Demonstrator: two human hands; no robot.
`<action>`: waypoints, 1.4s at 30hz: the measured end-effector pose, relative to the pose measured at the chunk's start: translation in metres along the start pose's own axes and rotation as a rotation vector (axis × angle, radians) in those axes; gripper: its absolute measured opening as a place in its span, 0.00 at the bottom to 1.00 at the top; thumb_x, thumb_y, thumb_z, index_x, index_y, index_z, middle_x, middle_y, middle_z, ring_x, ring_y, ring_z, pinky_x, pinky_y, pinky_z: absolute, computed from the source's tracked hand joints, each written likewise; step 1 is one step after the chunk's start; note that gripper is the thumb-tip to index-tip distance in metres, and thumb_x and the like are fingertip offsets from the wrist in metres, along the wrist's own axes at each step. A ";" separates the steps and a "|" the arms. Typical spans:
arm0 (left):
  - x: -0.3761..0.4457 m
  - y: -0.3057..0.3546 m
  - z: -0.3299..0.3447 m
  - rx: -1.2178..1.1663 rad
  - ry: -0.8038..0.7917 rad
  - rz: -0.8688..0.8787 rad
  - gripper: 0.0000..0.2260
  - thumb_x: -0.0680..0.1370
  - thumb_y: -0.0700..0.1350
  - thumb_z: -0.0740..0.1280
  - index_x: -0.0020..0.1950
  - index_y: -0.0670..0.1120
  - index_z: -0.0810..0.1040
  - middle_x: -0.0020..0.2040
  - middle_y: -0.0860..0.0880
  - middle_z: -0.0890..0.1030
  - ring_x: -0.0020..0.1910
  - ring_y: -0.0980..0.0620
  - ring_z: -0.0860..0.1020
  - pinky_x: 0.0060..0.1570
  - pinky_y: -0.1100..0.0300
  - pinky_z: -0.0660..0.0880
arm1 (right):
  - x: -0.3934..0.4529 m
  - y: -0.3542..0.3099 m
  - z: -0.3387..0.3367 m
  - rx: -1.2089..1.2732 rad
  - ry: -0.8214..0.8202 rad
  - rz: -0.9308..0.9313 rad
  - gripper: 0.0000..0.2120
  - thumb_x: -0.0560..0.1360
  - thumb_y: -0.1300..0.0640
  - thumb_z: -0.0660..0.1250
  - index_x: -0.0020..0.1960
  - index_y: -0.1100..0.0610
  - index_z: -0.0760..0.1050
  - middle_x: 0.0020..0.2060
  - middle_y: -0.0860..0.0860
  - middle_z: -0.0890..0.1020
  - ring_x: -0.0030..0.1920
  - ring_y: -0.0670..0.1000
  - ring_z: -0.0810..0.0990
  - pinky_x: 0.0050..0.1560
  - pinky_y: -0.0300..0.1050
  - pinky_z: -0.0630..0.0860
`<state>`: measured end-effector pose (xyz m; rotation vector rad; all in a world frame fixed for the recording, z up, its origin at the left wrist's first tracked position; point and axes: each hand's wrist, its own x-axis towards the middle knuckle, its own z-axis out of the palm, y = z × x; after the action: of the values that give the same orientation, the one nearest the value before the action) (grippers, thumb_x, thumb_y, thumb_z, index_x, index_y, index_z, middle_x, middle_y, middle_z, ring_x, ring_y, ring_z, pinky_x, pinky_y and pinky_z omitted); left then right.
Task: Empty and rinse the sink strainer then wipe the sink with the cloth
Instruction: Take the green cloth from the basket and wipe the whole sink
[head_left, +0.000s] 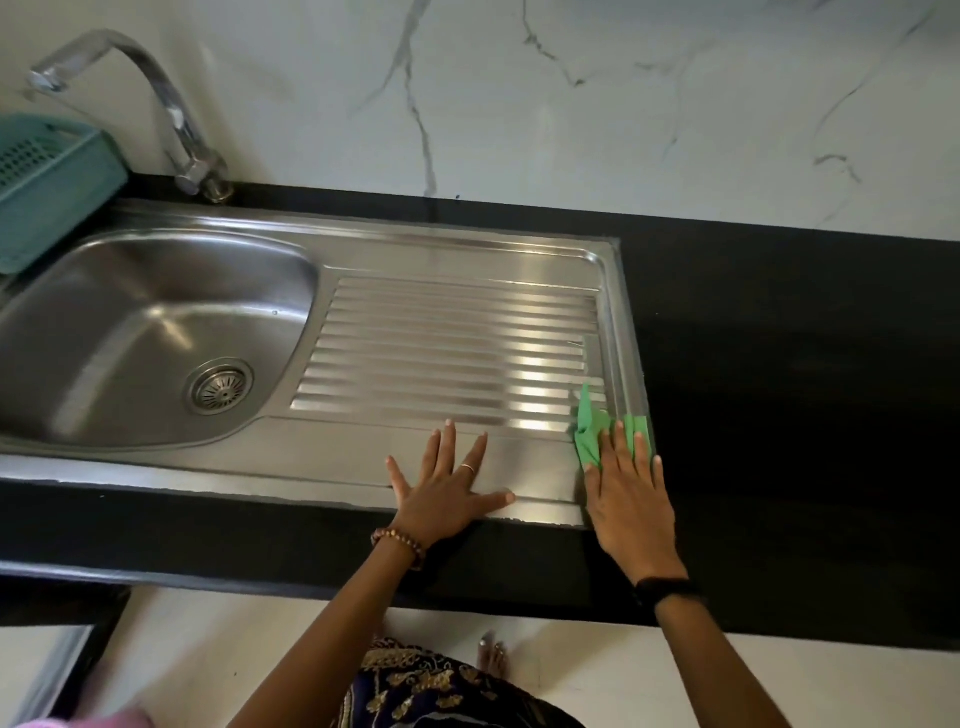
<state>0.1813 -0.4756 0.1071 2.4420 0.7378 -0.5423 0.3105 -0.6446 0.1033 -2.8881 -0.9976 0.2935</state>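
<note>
- We see the right hand (626, 499) lying flat, fingers stretched out, pressing the green cloth (597, 434) onto the near right corner of the steel sink (467, 249), at about 4 o'clock from the frame's middle.
- The cloth pokes out beyond the fingertips, partly on the ribbed drainboard (447, 348) and partly on the sink's raised rim.
- The left hand (441, 493) rests palm down with fingers spread wide on the flat front lip of the sink, holding nothing, just beside the right hand at its 9 o'clock.
- The strainer (221, 388) sits in the drain of the bowl (145, 332), at 9 o'clock from the left hand, well apart.
- The tap (171, 114) stands at 11 o'clock, a teal basket (52, 187) beside it.
- Black counter (779, 364) surrounds the sink.
</note>
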 end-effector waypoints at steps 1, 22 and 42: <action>0.000 -0.001 0.000 0.003 0.004 0.000 0.36 0.74 0.68 0.53 0.73 0.58 0.36 0.74 0.47 0.29 0.74 0.47 0.32 0.65 0.31 0.32 | -0.004 0.001 0.001 0.001 -0.007 0.002 0.26 0.81 0.49 0.43 0.76 0.56 0.43 0.77 0.55 0.46 0.77 0.56 0.43 0.76 0.54 0.43; -0.034 -0.154 -0.032 -0.122 0.488 -0.257 0.41 0.71 0.67 0.60 0.76 0.49 0.47 0.78 0.47 0.46 0.76 0.51 0.42 0.68 0.38 0.32 | 0.045 -0.088 0.015 0.051 0.029 -0.110 0.28 0.81 0.45 0.42 0.76 0.57 0.43 0.77 0.56 0.43 0.77 0.55 0.40 0.74 0.52 0.36; -0.048 -0.168 -0.032 -0.182 0.445 -0.329 0.54 0.66 0.72 0.60 0.74 0.44 0.34 0.77 0.45 0.38 0.71 0.57 0.35 0.69 0.50 0.30 | 0.084 -0.269 0.038 -0.021 -0.082 -0.864 0.23 0.81 0.48 0.49 0.75 0.47 0.53 0.77 0.50 0.53 0.77 0.54 0.50 0.75 0.54 0.39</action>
<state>0.0506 -0.3559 0.0952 2.3014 1.3232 -0.0336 0.2056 -0.3811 0.0876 -2.1736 -2.1022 0.3214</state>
